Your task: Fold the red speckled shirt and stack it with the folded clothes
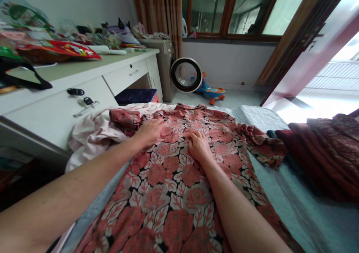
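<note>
- floral dress point(174, 185) spread flat on the bed point(308, 208), red roses on a cream leaf print
- left hand point(150, 131) flat, fingers open, palm pressing the dress near its left sleeve, gripping nothing
- right hand point(198, 145) on the chest area, fingers curled and pinching a small fold of the fabric
- pale pink garment point(92, 135) bunched just beside the dress, left
- dark red clothes point(322, 152) piled to the right
- white bench point(84, 77) on the left, cluttered

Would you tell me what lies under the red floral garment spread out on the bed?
The floral garment lies on a pale blue-green bed cover, visible at its right. A pink cloth pokes out at its upper left. Both hands, left and right, press on top; whatever lies directly beneath is hidden.
</note>
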### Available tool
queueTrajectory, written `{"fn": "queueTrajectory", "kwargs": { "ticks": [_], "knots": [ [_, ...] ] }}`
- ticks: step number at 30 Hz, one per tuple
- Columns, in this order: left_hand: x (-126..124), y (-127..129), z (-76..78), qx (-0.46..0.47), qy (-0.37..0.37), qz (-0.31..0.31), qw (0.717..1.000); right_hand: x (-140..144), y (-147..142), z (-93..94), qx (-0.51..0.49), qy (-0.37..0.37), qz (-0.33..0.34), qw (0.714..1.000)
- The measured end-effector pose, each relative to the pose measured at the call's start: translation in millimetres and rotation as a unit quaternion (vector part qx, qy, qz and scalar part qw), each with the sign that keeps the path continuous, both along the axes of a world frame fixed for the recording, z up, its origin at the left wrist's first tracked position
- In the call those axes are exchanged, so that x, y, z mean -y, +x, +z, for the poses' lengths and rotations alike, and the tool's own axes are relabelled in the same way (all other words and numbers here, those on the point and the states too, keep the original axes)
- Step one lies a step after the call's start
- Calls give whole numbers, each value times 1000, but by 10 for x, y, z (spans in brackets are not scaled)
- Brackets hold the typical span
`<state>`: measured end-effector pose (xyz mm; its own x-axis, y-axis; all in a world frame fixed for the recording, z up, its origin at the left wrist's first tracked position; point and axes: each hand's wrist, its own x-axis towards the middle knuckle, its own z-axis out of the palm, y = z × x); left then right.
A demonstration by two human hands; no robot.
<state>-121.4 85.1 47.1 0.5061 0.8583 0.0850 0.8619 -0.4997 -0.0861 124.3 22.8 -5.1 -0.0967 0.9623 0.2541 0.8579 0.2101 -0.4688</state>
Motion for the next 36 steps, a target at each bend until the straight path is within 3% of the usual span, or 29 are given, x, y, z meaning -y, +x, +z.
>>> {"fn": "queueTrajectory", "kwargs": {
  "ticks": [3,5,9,10,14,16,21,26,31,36],
  "knots": [
    [-104,-11,-200,-13,-54,54,997,3,3,2,-4,-1,2,1000],
    [-222,-115,-249,-36,-69,87,993,6,3,3,-1,-2,-1,1000],
    [-445,-349,-250,-63,-44,36,996,10,1,-1,4,7,-4,1000],
    [-478,-385,-253,-63,-33,47,996,11,1,-2,4,9,-3,1000],
    [-487,-397,-287,-46,-12,184,982,8,1,-3,3,9,-2,1000],
    [-447,-347,-271,-44,6,192,980,7,1,-1,3,8,-1,1000],
    [-451,-216,-97,-6,81,136,987,9,-3,-4,1,11,-3,1000],
    [-656,-202,-39,41,41,249,967,6,-3,1,6,4,-5,1000],
    [-799,-188,-92,44,-11,279,959,5,1,12,1,1,1,1000],
    [-872,-115,-20,56,52,299,951,5,-1,3,5,-3,-1,1000]
  ]
}}
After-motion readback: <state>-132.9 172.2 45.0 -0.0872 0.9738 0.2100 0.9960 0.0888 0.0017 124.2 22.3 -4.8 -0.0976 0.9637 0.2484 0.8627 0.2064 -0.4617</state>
